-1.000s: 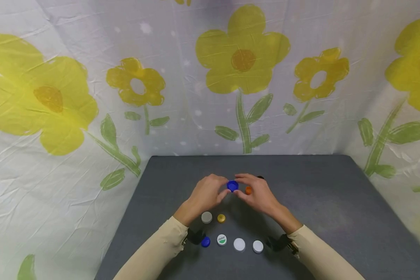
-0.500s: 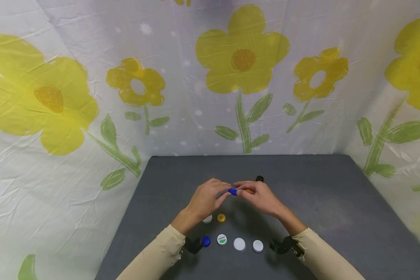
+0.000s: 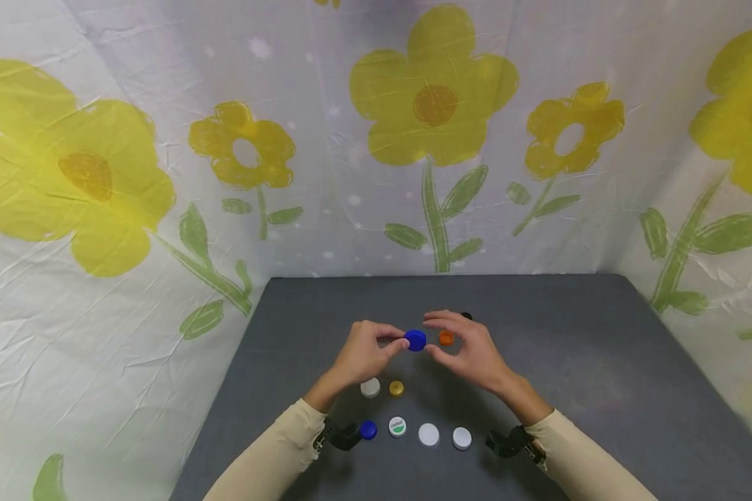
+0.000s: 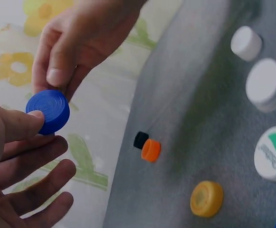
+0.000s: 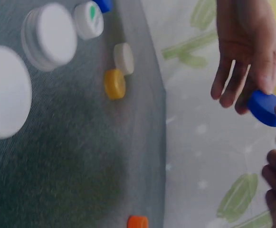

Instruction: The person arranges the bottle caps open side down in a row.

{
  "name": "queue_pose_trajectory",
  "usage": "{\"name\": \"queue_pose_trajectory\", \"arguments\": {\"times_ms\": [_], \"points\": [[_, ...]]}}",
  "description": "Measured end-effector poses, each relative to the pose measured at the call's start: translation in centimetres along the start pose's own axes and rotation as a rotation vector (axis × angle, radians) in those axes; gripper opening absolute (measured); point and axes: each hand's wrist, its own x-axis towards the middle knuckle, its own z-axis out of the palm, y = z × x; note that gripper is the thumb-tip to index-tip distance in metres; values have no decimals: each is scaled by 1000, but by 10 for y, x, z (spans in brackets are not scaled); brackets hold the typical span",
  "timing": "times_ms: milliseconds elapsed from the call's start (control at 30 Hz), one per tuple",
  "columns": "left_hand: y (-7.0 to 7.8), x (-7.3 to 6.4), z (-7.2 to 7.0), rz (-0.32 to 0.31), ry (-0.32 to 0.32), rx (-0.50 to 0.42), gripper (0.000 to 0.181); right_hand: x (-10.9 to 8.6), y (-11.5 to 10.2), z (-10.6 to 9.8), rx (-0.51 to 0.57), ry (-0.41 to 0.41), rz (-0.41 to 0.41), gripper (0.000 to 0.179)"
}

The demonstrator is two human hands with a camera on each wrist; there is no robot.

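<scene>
Nine caps, one of them held: a blue cap (image 3: 416, 340), raised off the tabletop (image 3: 570, 417) between the two hands. Left hand (image 3: 360, 351): grip pinching the blue cap at its edge, thumb against fingers. Right hand (image 3: 473, 351): grip released, thumb and fingers spread just beside the cap; contact at the thumb cannot be told. On the tabletop, far group: one orange cap (image 3: 446, 337) and one black cap (image 4: 140, 140), close together. Middle: one off-white cap (image 3: 370, 387), one gold cap (image 3: 397, 388). Near row: second blue cap (image 3: 368, 430), printed cap (image 3: 397, 426), two white caps (image 3: 429, 435) (image 3: 461, 438). Step in hand, by judgement: turning or inspecting the held piece. Next move, if it is to change hands, would call for a steady left pinch until the right fingers close on the rim. Condition notes: black cap mostly hidden behind the right hand in the head view; orange cap cut by the lower edge in the right wrist view; held cap's underside unseen; print too small to read.
</scene>
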Motion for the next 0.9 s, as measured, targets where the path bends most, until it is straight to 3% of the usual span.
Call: {"name": "queue_pose_trajectory", "arguments": {"times_ms": [233, 500, 667, 767, 900], "points": [[-1, 2, -5, -157, -67, -144, 19, -1, 1, 2, -27, 60, -203, 56], [-3, 2, -6, -220, -149, -291, 21, -2, 2, 9, -32, 111, -329, 54], [-1, 1, -4, -192, -159, -270, 20, -3, 0, 8, -49, 91, -327, 51], [1, 1, -4, -139, -136, -220, 21, -5, -1, 5, -51, 67, -262, 48], [6, 0, -2, -20, -91, -122, 30, -7, -2, 1, -38, 48, -171, 44]]}}
